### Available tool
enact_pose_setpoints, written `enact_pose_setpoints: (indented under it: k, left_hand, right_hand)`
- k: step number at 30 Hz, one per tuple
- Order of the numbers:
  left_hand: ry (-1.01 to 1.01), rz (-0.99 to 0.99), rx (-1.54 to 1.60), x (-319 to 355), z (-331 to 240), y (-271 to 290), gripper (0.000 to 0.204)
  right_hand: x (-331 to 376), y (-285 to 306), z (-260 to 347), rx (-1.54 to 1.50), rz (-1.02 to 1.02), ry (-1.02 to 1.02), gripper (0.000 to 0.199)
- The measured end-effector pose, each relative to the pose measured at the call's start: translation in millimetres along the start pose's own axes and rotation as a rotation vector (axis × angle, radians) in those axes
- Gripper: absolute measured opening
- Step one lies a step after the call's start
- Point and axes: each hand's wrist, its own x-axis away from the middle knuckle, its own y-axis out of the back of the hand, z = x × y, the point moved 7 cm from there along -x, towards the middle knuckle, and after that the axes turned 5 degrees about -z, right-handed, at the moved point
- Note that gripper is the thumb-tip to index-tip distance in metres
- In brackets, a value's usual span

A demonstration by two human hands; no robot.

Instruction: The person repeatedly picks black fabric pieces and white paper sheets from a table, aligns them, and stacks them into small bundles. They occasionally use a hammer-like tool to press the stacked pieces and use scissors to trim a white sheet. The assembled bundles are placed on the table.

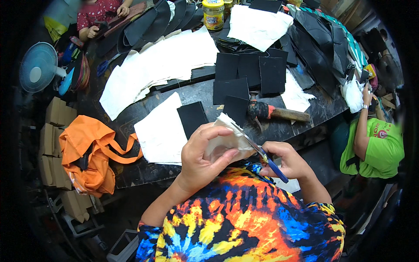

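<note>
My left hand (200, 148) is closed round a curved, off-white piece of sheet material (231, 142), fingers behind it and thumb in front. A ragged white edge stands up along its top. Scissors with blue handles (278, 170) are in my right hand (288, 159), the blades lying along the piece's right edge. How far the blades are apart is hard to make out. On the table just beyond lie a black square piece (192, 118), a white cloth sheet (159, 135) and a hammer with a wooden handle (288, 114).
Several black squares (248, 70) and stacked white sheets (170, 61) cover the dark table. Behind them stands a jar with a yellow lid (213, 15). An orange bag (89, 148) hangs at the left edge, near a fan (38, 67). A person in green (379, 146) works at right, another (98, 17) far left.
</note>
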Motion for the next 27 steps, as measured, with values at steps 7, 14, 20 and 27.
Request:
enact_pose_setpoints:
  k: [7, 14, 20, 27]
  left_hand:
    - [-0.032, 0.034, 0.018, -2.7, 0.3, -6.9, 0.047]
    - [-0.026, 0.09, 0.048, -3.1, 0.0, -14.1, 0.047]
    - [-0.026, 0.096, 0.086, -3.8, -3.5, -15.3, 0.045]
    - [0.047, 0.169, 0.072, -6.6, -19.7, 38.2, 0.042]
  right_hand:
    - [4.9, 1.4, -4.6, 0.031, -0.024, -0.08, 0.042]
    - [4.9, 3.8, 1.2, -0.002, -0.086, -0.027, 0.038]
    - [12.7, 10.9, -4.0, 0.053, -0.093, -0.095, 0.036]
    - [15.1, 136.7, -50.3, 0.628, -0.705, -0.307, 0.033]
